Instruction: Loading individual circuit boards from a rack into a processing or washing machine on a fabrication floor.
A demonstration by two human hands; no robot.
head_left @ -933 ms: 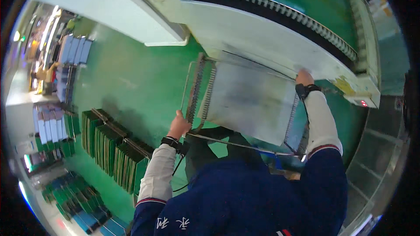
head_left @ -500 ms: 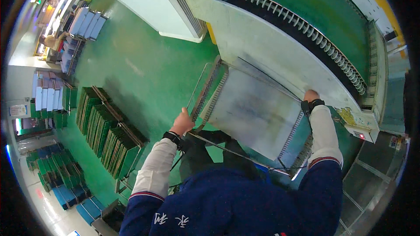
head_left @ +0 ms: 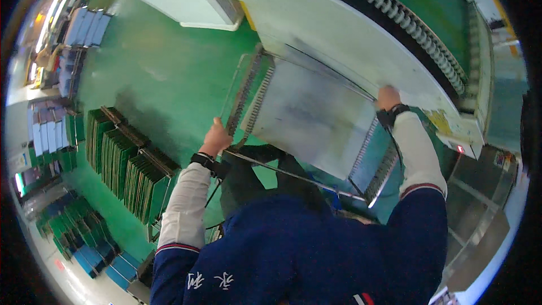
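Note:
A metal rack (head_left: 293, 174) with slotted side rails stands in front of me, with a flat greyish panel (head_left: 310, 113) lying between the rails. My left hand (head_left: 216, 137) is closed around the rack's near left corner, thumb up. My right hand (head_left: 388, 99) is closed at the far right end of the rack's frame, beside the machine's pale side wall. Its fingers are partly hidden. Dark bands circle both wrists, and my legs show under the rack's near bar.
A pale machine (head_left: 350, 28) with a row of white rollers (head_left: 389, 8) borders the rack's far side. Racks of upright green boards (head_left: 127, 164) stand on the green floor at left. More stacked racks (head_left: 84, 231) line the left wall. A grey metal cabinet (head_left: 480, 203) is at right.
The view has shifted, so the rack, machine and board racks sit higher and further left in the picture. Both hands keep their places on the rack.

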